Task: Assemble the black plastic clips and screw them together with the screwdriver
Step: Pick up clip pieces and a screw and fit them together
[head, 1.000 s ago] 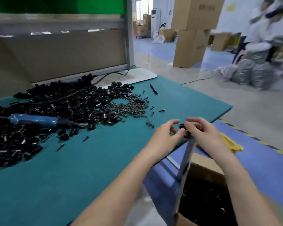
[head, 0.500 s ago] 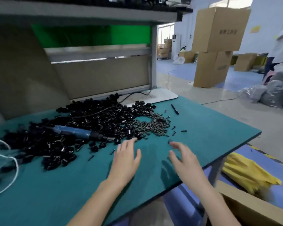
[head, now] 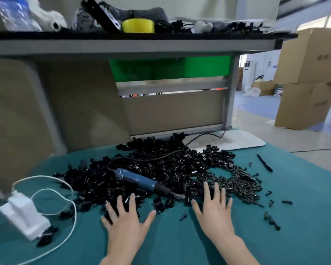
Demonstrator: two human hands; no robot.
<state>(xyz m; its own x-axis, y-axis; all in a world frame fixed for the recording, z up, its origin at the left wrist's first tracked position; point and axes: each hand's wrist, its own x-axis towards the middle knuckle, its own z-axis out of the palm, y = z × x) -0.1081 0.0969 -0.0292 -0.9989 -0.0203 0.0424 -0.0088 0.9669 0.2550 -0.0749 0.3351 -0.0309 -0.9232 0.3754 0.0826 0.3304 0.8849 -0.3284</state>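
A big heap of black plastic clips (head: 161, 165) covers the middle of the green table mat (head: 294, 236). A pile of dark screws (head: 239, 185) lies at the heap's right side. The blue electric screwdriver (head: 139, 181) rests on the clips, tip pointing right and toward me, its cable running back. My left hand (head: 126, 220) is spread flat, fingertips over the near edge of the clips. My right hand (head: 213, 207) is spread too, fingertips at the edge of the screws, just right of the screwdriver tip. Neither hand holds anything.
A white power adapter (head: 24, 215) with a looped white cord lies at the left. A black pen (head: 265, 163) and stray clips lie at the right. A shelf (head: 141, 44) with yellow tape hangs overhead. Cardboard boxes (head: 304, 88) stand beyond the table.
My hands let go of the clip they held over the table's edge and moved left onto the mat, now spread at the pile. The view has swung left and up.
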